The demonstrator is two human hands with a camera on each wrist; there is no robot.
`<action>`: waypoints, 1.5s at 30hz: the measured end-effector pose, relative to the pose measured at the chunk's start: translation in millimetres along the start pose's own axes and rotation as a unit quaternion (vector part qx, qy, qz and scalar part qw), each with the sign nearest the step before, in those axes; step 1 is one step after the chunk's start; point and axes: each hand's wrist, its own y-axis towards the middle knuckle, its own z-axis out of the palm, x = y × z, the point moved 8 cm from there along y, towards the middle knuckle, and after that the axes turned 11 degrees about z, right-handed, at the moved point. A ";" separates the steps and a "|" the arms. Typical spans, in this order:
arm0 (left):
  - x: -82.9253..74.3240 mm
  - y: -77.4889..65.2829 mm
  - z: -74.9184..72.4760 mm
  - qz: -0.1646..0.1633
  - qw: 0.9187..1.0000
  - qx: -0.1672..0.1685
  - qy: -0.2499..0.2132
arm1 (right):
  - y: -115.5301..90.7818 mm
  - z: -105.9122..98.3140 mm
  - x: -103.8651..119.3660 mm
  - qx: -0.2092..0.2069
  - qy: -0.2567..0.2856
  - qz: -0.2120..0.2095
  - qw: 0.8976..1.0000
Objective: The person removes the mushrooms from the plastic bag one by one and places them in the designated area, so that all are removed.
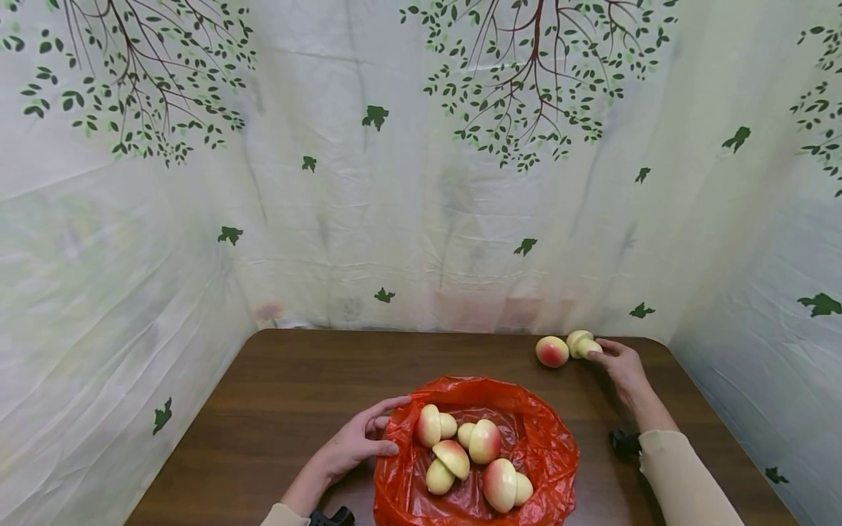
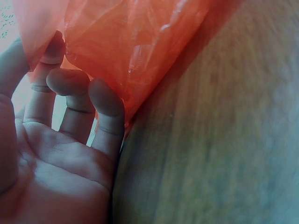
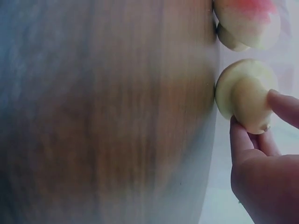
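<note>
Mushroom (image 1: pixel 582 344) pinched near far right corner of tabletop (image 1: pixel 309 380)

Its stem is gripped by the right hand (image 1: pixel 623 369); the stem of a second mushroom (image 1: pixel 552 352) alongside is hidden in the head view. Nearer the front edge, a red bag (image 1: pixel 555 464), partly cut off, is pinched by the left hand (image 1: pixel 358 440).

Curtained enclosure (image 1: pixel 85 292), wider setting unclear, pale cloth walls (image 1: pixel 421 190) printed with leafy branches (image 1: pixel 536 55), brown wood-grain table (image 1: pixel 296 387)

red bag (image 1: pixel 558 446), pink-blushed cream mushrooms (image 1: pixel 484 441)
</note>
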 end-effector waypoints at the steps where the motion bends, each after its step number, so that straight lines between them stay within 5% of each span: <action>1: 0.2 0.0 0.0 -0.001 1.000 0.000 0.000 | 0.1 -0.3 -0.1 0.000 -0.001 0.000 1.000; 32: 2.2 -0.5 0.6 0.005 1.000 0.001 -0.006 | -5.6 7.7 -4.4 0.038 -0.047 0.001 0.998; 45: 2.5 0.0 -0.5 0.001 1.000 -0.001 -0.004 | -8.3 0.0 3.8 0.044 0.006 0.000 0.999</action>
